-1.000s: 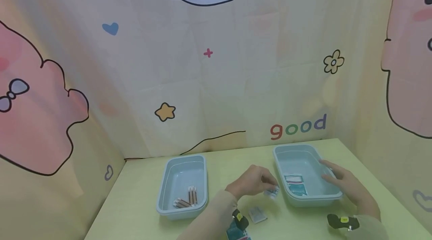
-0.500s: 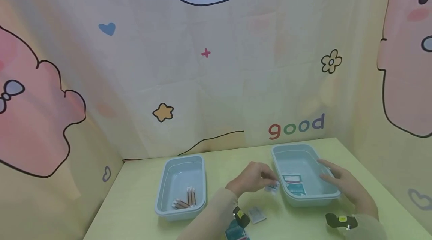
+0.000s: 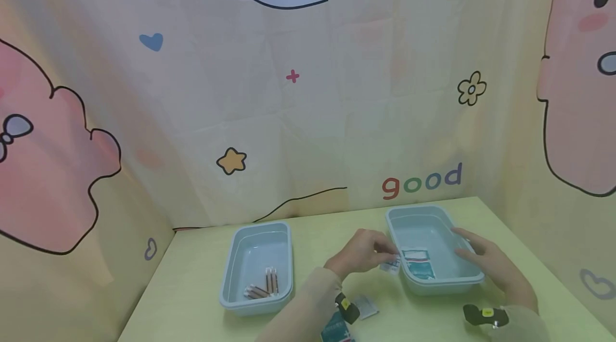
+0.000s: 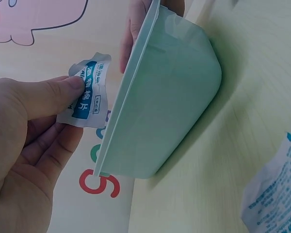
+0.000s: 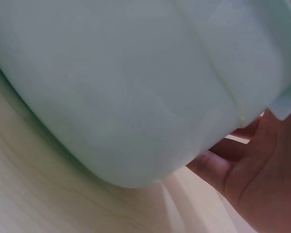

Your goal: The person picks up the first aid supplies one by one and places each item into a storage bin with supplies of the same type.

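My left hand (image 3: 361,252) pinches a small white sachet with blue print (image 4: 89,92) between thumb and fingers. In the head view, that sachet is right beside the left wall of the right-hand pale blue basin (image 3: 440,285). My right hand (image 3: 495,259) grips the basin's right rim, with fingers showing above and below the edge; part of the hand is hidden by the basin in the right wrist view. Inside this basin lies a flat teal-and-white packet (image 3: 420,269). Another white sachet (image 3: 367,307) lies on the table, below the left hand.
Left of the left arm stands a second pale blue basin (image 3: 231,278) holding several brown sticks with white tips (image 3: 272,280). A teal packet (image 3: 337,329) lies at the table's near edge, partly under the left wrist. A printed curtain (image 3: 308,133) closes off the back.
My left hand has shifted slightly right with the sachet, bringing it up beside the basin wall. My right hand keeps its place on the rim. The head view has turned a little.
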{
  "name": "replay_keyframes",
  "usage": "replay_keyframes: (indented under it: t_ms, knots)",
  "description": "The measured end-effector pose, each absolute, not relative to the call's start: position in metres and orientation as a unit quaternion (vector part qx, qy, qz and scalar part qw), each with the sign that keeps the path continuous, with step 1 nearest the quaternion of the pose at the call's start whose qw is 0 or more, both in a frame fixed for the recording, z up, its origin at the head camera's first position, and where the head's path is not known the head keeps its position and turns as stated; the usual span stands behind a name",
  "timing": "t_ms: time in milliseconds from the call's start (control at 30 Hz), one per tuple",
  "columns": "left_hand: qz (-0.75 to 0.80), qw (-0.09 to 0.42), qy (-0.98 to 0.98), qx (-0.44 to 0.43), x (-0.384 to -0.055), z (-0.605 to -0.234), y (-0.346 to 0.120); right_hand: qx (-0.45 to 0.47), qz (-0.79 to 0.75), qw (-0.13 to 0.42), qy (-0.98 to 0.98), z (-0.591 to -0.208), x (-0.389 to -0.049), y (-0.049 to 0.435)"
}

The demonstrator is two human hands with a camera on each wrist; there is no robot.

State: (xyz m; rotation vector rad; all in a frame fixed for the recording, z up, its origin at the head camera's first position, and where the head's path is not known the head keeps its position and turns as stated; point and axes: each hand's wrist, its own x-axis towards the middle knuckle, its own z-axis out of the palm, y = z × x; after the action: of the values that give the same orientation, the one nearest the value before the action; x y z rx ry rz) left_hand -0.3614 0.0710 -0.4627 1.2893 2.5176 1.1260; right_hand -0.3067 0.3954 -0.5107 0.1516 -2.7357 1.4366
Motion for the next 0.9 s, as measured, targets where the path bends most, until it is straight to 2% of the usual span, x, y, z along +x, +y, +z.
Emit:
replay_keyframes:
  t_ms: [900]
  knots:
    - [0.395,0.019,0.824,0.405,-0.361,-0.467,0.085,0.051,0.463,0.032,-0.884,-0.511,-0.303,0.394]
